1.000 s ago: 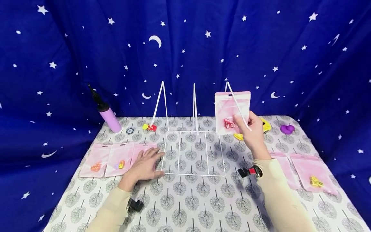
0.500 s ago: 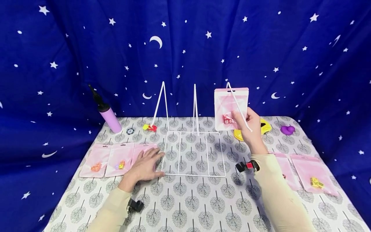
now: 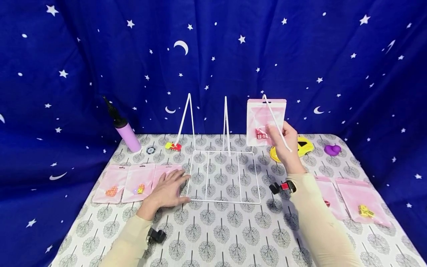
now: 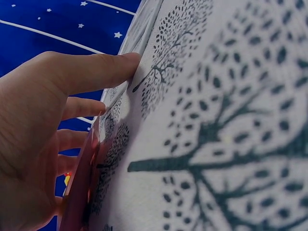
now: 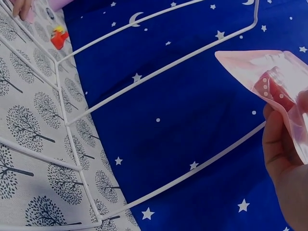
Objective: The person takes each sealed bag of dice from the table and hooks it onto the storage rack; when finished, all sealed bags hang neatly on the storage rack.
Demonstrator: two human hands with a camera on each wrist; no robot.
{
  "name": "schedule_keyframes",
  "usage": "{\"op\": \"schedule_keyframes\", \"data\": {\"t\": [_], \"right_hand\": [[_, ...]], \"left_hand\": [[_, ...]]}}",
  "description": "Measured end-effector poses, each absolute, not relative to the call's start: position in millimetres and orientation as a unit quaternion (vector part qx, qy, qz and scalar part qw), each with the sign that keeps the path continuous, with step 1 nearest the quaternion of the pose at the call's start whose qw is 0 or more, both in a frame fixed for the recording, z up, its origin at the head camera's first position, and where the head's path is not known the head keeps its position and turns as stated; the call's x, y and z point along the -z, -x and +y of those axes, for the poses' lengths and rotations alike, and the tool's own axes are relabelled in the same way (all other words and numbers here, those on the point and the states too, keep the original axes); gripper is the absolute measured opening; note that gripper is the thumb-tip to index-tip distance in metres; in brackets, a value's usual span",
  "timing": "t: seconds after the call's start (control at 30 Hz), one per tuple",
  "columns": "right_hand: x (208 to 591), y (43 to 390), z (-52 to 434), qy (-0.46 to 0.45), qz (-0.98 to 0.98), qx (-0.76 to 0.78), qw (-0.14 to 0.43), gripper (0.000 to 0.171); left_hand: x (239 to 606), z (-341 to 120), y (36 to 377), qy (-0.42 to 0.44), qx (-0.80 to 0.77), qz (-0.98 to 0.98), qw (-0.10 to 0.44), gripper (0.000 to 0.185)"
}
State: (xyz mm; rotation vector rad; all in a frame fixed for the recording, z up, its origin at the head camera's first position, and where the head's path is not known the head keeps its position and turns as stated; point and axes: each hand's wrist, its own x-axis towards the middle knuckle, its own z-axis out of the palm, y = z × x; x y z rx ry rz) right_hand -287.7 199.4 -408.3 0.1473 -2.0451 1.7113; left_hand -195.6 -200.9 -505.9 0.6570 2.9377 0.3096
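Observation:
My right hand (image 3: 286, 142) pinches a pink zip bag (image 3: 255, 113) by its lower right side, thumb in front. Red dice (image 3: 261, 134) show through its window, and also in the right wrist view. The bag hangs upright at the right prong of a white wire rack (image 3: 223, 201). Its punched top edge is level with the prong's upper bend, and the prong's sloping wire crosses in front of it in the head view. My left hand (image 3: 166, 190) lies with spread fingers over another pink bag (image 3: 161, 171), its thumb tip at the rack's front left corner.
Two pink bags with dice (image 3: 133, 176) lie at left, two more (image 3: 351, 191) at right. Behind stand a purple hand pump (image 3: 128, 138), a small red-yellow toy car (image 3: 173, 147), a round disc (image 3: 151, 150), a yellow toy car (image 3: 304, 146) and a purple duck (image 3: 332, 150).
My right hand has raised the bag with the red dice, bringing its punched top edge up to the right prong's upper bend. My left hand has stayed in place.

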Motion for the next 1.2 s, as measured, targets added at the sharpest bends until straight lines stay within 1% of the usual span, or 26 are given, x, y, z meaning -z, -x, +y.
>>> {"op": "schedule_keyframes", "data": {"t": [0.2, 0.5, 0.53, 0.67, 0.73, 0.8, 0.9, 1.0, 1.13, 1.2], "right_hand": [[411, 292, 201, -0.039, -0.745, -0.625, 0.231, 0.013], [421, 299, 207, -0.003, -0.760, -0.618, 0.201, 0.011], [423, 299, 208, 0.000, -0.763, -0.615, 0.197, 0.014], [430, 298, 211, -0.004, -0.773, -0.605, 0.189, 0.035], [435, 298, 212, -0.013, -0.757, -0.630, 0.174, 0.030], [440, 299, 213, -0.022, -0.737, -0.657, 0.156, 0.018], [448, 300, 214, -0.034, -0.705, -0.696, 0.130, 0.019], [454, 300, 216, -0.043, -0.719, -0.682, 0.127, 0.033], [460, 294, 218, -0.044, -0.759, -0.639, 0.117, 0.024], [462, 290, 220, -0.042, -0.774, -0.623, 0.111, 0.026]], "left_hand": [[507, -200, 196, -0.219, -0.104, 0.968, 0.057, 0.090], [507, -198, 197, -0.219, -0.096, 0.970, 0.055, 0.090], [507, -198, 197, -0.218, -0.096, 0.970, 0.055, 0.090], [506, -197, 197, -0.216, -0.098, 0.970, 0.058, 0.090], [505, -197, 196, -0.217, -0.099, 0.969, 0.060, 0.090], [504, -197, 197, -0.218, -0.099, 0.969, 0.062, 0.090], [503, -198, 197, -0.218, -0.102, 0.969, 0.062, 0.089], [502, -198, 198, -0.217, -0.103, 0.969, 0.061, 0.089], [503, -200, 198, -0.217, -0.101, 0.969, 0.061, 0.089], [503, -200, 197, -0.216, -0.102, 0.969, 0.060, 0.089]]}}
